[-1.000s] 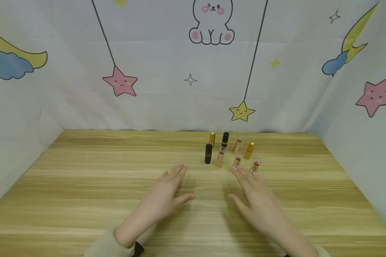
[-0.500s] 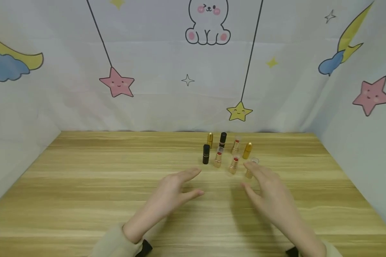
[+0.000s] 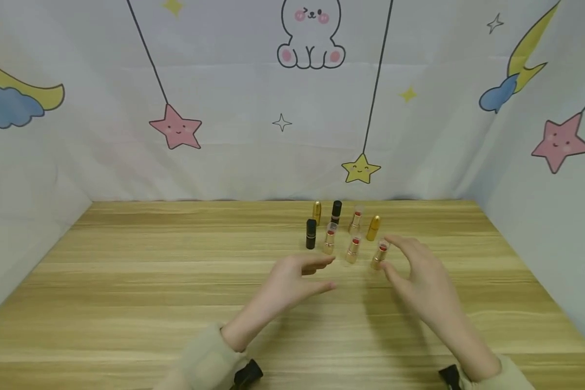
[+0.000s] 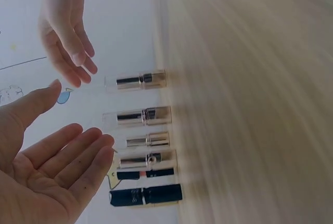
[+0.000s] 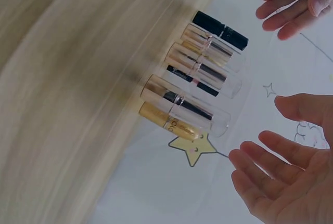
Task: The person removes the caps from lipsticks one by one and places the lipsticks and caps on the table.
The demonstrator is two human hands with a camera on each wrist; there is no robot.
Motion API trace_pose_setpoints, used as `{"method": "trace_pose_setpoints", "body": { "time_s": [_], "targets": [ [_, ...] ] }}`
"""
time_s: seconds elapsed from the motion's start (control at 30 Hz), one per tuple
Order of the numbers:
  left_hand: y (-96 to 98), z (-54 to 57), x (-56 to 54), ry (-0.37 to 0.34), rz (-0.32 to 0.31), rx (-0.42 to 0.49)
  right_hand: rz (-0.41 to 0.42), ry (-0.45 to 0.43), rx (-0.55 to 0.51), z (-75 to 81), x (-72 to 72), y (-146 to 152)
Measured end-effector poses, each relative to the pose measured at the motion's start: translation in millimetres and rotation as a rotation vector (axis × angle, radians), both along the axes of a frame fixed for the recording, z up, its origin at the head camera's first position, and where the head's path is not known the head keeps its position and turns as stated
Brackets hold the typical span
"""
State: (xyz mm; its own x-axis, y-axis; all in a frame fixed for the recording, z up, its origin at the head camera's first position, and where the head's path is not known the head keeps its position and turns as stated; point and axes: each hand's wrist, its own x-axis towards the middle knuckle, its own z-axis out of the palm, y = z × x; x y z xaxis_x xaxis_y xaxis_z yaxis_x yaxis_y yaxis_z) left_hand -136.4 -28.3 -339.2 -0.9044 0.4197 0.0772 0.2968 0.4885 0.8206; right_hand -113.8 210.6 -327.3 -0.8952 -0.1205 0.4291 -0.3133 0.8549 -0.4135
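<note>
Several lipsticks stand upright in a loose cluster on the wooden table. My right hand [image 3: 423, 273], thumb and fingers spread apart, is beside the rightmost clear-capped lipstick [image 3: 379, 255]; in the head view its fingertips come right at that tube. My left hand [image 3: 290, 279] is nearer the front, fingers extended and holding nothing, by a second clear-capped lipstick [image 3: 353, 251] and a third clear-capped lipstick [image 3: 329, 240]. In the left wrist view, a gap shows between my left fingers [image 4: 86, 169] and the row of tubes. My right palm [image 5: 299, 187] is bare in the right wrist view.
A black lipstick [image 3: 311, 235] stands at the cluster's left. Behind are a gold tube [image 3: 317, 213], a black tube with a pink band [image 3: 336, 212], another clear-capped lipstick [image 3: 355, 221] and a second gold tube [image 3: 373, 228]. A printed white curtain [image 3: 244, 162] borders the table [image 3: 127, 281].
My left hand has moved right, toward the cluster's front. My right hand has shifted right, from over the front lipsticks to the rightmost one's side. The lipsticks keep their arrangement.
</note>
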Motion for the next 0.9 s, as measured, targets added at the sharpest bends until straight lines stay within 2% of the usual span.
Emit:
{"method": "trace_pose_setpoints", "body": {
  "time_s": [0.2, 0.4, 0.67, 0.77, 0.9],
  "targets": [
    [17.3, -3.8, -8.9, -0.091, 0.000, 0.090, -0.019, -0.055, -0.044, -1.7, -6.8, 7],
    [36.6, -10.9, -18.9, -0.172, -0.006, 0.140, -0.027, -0.116, -0.074, -4.6, -13.6, 15],
    [59.9, -20.9, -28.5, -0.188, -0.016, 0.126, -0.003, -0.180, -0.124, -5.9, -23.1, 21],
    [66.0, -21.2, -30.7, -0.207, -0.014, 0.114, 0.004, -0.201, -0.130, -5.4, -26.3, 21],
    [72.3, -19.1, -33.3, -0.191, -0.025, 0.081, 0.010, -0.223, -0.128, -5.3, -30.2, 21]
  ]
}}
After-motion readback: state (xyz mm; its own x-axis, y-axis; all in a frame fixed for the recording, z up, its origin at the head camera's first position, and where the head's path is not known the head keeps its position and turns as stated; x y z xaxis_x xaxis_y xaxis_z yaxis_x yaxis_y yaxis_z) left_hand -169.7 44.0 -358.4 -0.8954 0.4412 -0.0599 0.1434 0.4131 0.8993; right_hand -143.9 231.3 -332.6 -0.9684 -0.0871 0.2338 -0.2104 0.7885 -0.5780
